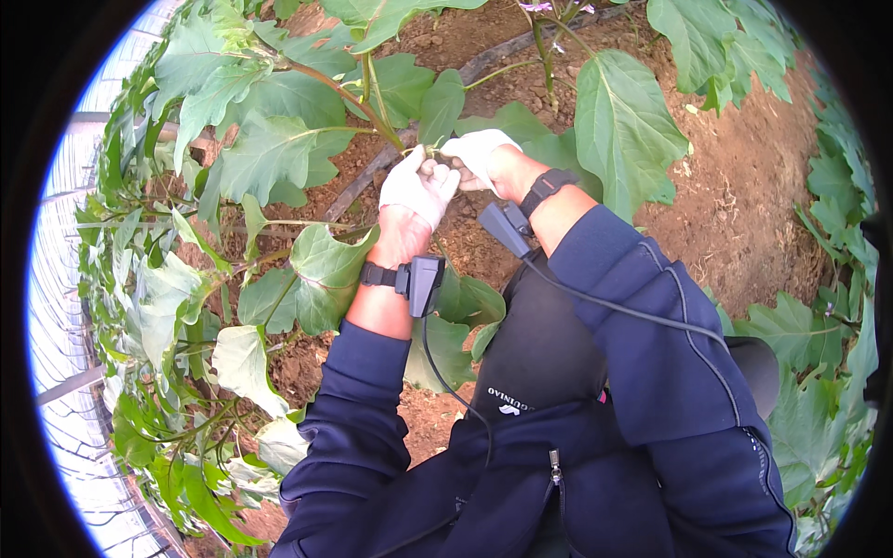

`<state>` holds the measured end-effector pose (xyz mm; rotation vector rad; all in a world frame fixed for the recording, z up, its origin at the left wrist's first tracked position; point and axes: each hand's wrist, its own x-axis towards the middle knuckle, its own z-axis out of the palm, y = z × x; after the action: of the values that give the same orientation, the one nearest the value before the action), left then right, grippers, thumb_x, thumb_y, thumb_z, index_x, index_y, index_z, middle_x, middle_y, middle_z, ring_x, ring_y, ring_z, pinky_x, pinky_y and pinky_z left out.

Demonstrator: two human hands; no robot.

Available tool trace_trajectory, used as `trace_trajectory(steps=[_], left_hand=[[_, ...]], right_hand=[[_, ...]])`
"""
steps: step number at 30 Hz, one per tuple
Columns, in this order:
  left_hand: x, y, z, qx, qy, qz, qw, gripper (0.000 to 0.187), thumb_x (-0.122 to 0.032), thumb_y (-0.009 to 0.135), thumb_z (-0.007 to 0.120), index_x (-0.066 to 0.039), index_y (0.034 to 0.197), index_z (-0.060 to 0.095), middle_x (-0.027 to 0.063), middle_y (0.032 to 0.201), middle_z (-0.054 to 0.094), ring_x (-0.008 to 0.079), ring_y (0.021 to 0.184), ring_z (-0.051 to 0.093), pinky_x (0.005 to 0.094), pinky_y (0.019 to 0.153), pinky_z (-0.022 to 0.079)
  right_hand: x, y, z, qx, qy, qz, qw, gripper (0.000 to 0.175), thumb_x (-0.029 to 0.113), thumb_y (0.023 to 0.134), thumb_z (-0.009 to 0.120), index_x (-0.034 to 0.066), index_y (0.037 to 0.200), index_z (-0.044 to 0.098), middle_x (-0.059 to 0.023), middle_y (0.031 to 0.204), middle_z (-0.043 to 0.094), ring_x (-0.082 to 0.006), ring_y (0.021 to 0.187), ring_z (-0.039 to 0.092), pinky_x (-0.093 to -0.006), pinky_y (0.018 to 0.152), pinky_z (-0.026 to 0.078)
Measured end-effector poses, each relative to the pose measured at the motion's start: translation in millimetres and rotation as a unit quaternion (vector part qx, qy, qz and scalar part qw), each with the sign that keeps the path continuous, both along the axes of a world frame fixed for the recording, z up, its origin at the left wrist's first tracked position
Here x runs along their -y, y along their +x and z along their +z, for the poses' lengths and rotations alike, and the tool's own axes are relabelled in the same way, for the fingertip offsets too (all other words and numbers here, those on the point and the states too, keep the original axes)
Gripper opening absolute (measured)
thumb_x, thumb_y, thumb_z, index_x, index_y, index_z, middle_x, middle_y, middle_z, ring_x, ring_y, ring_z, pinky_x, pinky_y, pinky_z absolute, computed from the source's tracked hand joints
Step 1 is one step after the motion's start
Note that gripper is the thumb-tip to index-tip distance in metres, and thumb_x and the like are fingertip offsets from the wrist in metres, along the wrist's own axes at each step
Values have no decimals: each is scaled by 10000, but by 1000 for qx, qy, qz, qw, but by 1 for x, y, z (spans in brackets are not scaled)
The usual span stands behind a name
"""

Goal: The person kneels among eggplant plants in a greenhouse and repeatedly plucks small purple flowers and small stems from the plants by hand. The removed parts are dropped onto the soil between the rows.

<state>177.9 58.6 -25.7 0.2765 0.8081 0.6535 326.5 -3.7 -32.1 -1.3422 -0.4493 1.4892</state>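
Note:
My left hand (417, 187), in a white glove, is at the base of an eggplant stem (380, 124), palm partly turned up and fingers curled. Its thumb and fingertips pinch a small green shoot (431, 149). From the other side my right hand (481, 159), also gloved in white, grips the same shoot. The fingertips of both hands nearly meet, and the fingers hide part of the shoot. Broad eggplant leaves (441, 104) surround the hands. A large leaf (621, 129) hangs to the right of my right wrist.
A dark drip hose (356, 187) runs along the brown soil (732, 209) behind the hands. Dense eggplant foliage (167, 293) fills the left, beside a greenhouse film wall (63, 279). Cabled devices (424, 286) are strapped to both wrists. My bent knee (544, 335) is below the hands.

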Motion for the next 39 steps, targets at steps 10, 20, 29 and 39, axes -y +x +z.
trace_trajectory(steps=[10,20,29,39], left_hand=[[0,-1,4,-25,7,-19,1000,183,-282,1030,676,-135,985,578,2,823,555,187,752,570,390,773,544],[26,-7,37,-88,82,-53,991,430,-353,1039,636,-45,1324,543,129,1313,531,301,1213,545,522,1068,514],[91,14,97,-67,159,-113,978,346,-315,1037,628,-66,1277,618,67,1177,613,254,1005,613,483,978,557],[110,49,157,-129,268,-140,944,277,-274,1033,636,-81,1232,648,94,1101,664,288,953,652,472,878,595]], right_hand=[[1,4,-10,207,30,48,977,169,207,929,743,44,974,737,-36,749,645,-157,583,568,-328,526,468],[111,67,91,244,97,-24,965,205,230,954,700,31,945,749,-46,770,689,-140,616,605,-317,576,498],[291,161,171,498,-48,-30,865,254,267,967,675,61,1095,751,-26,889,741,-149,728,690,-324,688,554],[395,182,130,623,-130,12,771,355,365,931,630,107,1119,784,-145,1179,758,-353,1132,694,-424,1007,535]])
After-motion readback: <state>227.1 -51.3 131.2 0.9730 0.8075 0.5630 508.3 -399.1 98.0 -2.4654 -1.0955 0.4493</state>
